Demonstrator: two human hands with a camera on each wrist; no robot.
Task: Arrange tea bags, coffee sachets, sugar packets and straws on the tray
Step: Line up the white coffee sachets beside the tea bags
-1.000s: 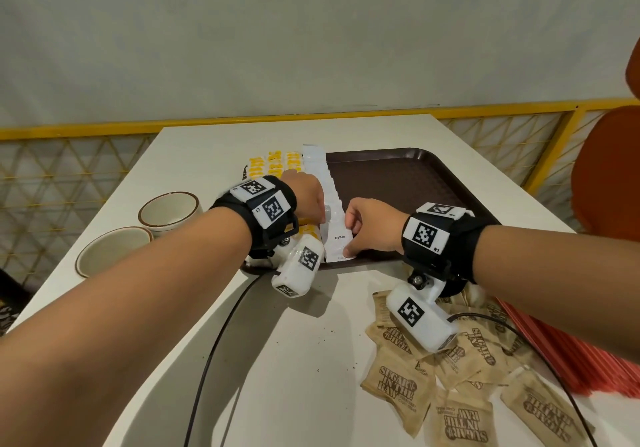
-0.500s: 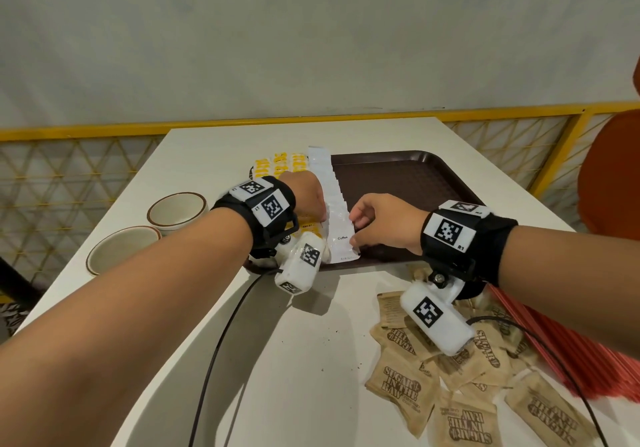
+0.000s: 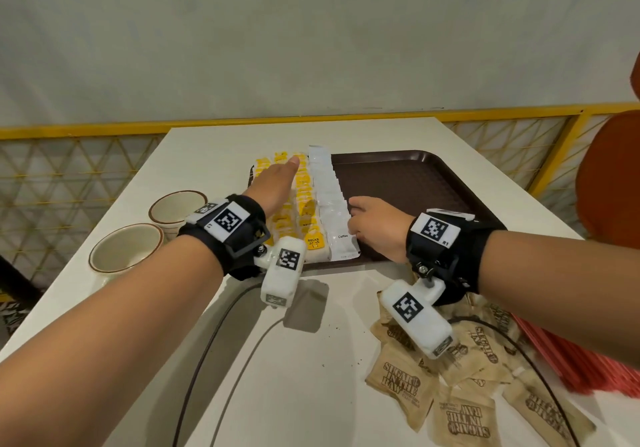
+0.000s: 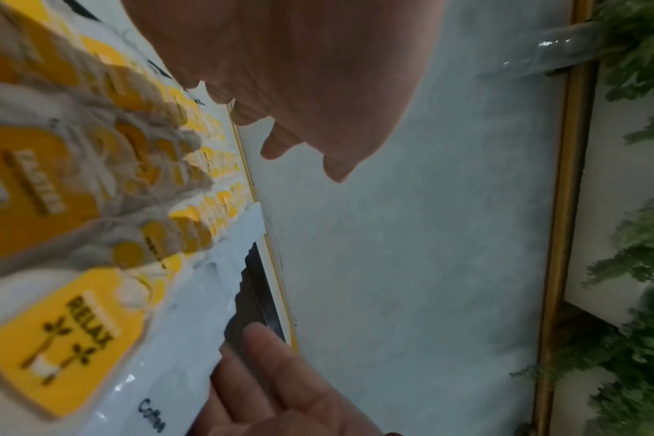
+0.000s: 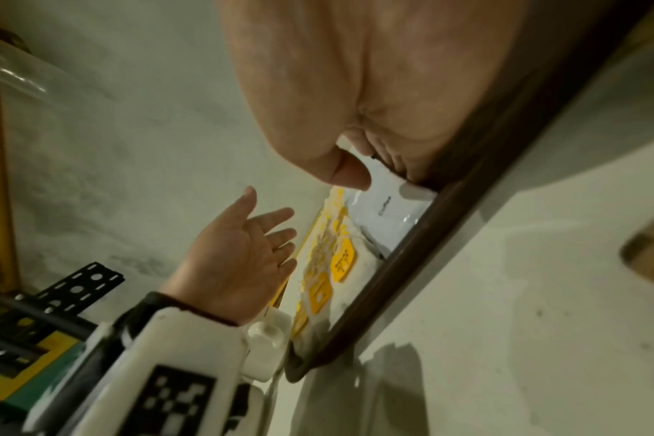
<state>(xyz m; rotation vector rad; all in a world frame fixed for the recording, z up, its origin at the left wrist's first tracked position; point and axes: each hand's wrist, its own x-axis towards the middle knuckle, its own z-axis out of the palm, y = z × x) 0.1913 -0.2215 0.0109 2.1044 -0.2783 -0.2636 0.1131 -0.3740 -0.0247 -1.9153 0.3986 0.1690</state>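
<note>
Two cups (image 3: pixel 149 232) sit at left of frame on the counter (image 3: pixel 277 377). Left hand (image 3: pixel 273 183), fingers straight and holding nothing, hovers over yellow tea bags (image 3: pixel 304 211) rowed at the tray's (image 3: pixel 415 176) left side. White coffee sachets (image 3: pixel 329 197) overlap in a row just right of them. Right hand (image 3: pixel 374 225), fingers curled, touches the sachets' right edge; grip unclear. Sugar packets (image 3: pixel 464 408) lie loose at lower right, red straws (image 3: pixel 595 367) beside them.

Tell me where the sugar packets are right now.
In the head view the sugar packets lie loose on the table at lower right, off the tray, under the right forearm and left of the red straws.
</note>
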